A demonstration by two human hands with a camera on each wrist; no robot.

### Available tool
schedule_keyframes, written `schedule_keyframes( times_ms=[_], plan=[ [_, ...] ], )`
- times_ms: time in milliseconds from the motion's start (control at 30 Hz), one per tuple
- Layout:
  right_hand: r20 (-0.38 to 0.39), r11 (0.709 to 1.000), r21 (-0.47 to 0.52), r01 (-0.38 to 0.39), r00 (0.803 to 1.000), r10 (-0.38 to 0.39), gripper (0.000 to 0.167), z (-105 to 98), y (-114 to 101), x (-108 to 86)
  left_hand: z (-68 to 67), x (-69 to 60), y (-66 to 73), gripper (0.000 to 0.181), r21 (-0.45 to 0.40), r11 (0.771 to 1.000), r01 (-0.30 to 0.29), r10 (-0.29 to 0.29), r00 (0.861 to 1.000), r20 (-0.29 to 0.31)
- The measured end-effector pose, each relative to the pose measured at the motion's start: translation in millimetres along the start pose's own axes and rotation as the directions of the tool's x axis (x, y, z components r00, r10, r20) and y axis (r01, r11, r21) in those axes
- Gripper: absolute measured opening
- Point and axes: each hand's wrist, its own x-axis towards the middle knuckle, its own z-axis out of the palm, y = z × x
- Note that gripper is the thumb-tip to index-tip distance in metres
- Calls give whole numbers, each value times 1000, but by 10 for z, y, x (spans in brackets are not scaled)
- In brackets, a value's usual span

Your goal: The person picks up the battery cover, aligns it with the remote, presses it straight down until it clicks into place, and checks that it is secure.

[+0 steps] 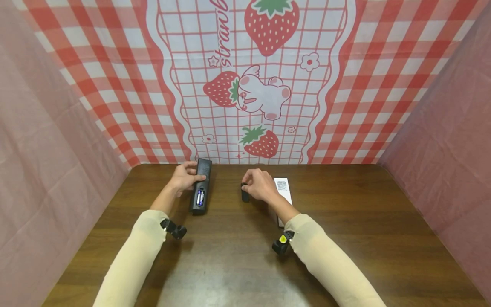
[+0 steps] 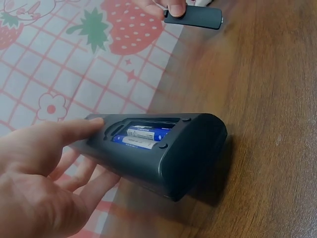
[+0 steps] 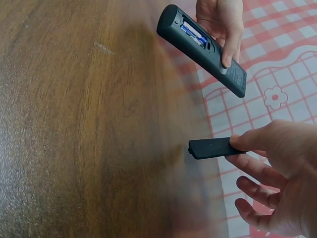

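Observation:
My left hand [image 1: 185, 178] grips a black remote [image 1: 201, 183] by its far half, thumb on the back face. The remote's back faces up, and its uncovered compartment holds two blue and white batteries [image 2: 141, 137], side by side. My right hand [image 1: 260, 185] pinches a small black cover [image 3: 210, 148] by one end between thumb and fingers; in the right wrist view the other fingers are spread and loosely bent. Cover and remote are apart, the cover to the right of the remote in the head view.
A white box [image 1: 282, 187] with printed text lies on the wooden table [image 1: 218, 264], partly beneath my right hand and wrist. Behind the table's far edge hangs a red and white checked cloth [image 1: 360, 85] with strawberries. Pink cloth [image 1: 441, 128] closes both sides.

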Motion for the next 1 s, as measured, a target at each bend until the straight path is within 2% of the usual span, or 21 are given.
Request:
schedule_keyframes(
  times_ms=[67,533,1000],
  plan=[
    [-12,1000,8,6,1000,-6,13,-145,-174,-146,1,-7,9,76,-3,1000,-15,15,1000,1],
    [-21,999,20,32,999,-32,12,-198,-204,-153,13,-7,50,76,-32,995,-97,96,995,-16],
    [-17,999,42,30,999,-29,13,-300,-237,-186,55,-14,126,76,-84,988,-133,131,991,-22]
  ],
)
